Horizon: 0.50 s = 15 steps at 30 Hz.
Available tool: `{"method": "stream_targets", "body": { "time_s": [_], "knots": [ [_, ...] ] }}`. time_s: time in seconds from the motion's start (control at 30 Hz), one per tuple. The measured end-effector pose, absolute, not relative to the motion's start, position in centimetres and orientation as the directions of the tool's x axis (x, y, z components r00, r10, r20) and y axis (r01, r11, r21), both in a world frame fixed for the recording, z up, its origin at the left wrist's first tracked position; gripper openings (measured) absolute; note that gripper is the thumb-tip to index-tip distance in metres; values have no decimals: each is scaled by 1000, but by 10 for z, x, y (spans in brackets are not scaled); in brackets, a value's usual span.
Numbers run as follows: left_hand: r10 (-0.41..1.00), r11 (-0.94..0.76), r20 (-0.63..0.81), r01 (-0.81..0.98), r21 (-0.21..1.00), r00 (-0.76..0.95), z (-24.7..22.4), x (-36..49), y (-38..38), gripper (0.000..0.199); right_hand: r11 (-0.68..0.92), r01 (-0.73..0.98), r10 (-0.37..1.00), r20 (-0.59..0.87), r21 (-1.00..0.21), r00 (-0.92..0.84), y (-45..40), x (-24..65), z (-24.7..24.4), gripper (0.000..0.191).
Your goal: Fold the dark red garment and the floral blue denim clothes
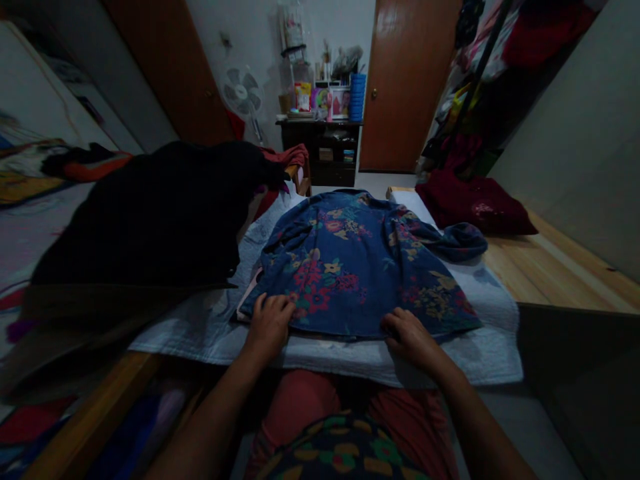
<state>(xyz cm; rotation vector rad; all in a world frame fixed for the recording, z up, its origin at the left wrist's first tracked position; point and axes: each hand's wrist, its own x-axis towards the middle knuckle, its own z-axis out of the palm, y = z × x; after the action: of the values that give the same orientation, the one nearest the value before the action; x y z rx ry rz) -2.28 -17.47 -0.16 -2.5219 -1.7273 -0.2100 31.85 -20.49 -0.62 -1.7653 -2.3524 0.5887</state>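
Blue floral shirt (353,267): on white cloth (480,363), hem just inside near edge | collar-to-hem axis: straight away from hands | left hand (270,325): loosely curled on hem, near its left corner | right hand (409,335): half-closed on hem, farther from right corner | grip: can't tell, both

The dark cabinet (333,179) stands against the pale rear wall (345,27), with open shelving facing forward. Right of the cabinet: a brown door (405,107) with a round knob. Left of the cabinet: a white fan (242,93), then a second brown door (165,67). Pale floor (387,181) shows at the cabinet's right base. Well forward and right of the cabinet: a wood-grain surface (515,267) beside a plain side wall (590,120). Illumination around the cabinet is dim.
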Motion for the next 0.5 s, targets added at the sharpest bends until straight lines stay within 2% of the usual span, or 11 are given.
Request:
{"method": "stream_targets", "body": {
  "time_s": [0.17,0.33,0.5],
  "knots": [
    [965,-201,151,975,-95,214,4,-41,-171,33,245,869,944,-98,-430,-314,-204,320,-7,15],
    [975,-174,124,979,-105,186,14,-53,-170,27,240,851,940,-110,-467,-325,-203,322,-11,15],
    [982,-158,85,979,-132,170,15,-58,-172,30,218,855,952,-92,-471,-294,-205,318,-10,16]
  ]
}}
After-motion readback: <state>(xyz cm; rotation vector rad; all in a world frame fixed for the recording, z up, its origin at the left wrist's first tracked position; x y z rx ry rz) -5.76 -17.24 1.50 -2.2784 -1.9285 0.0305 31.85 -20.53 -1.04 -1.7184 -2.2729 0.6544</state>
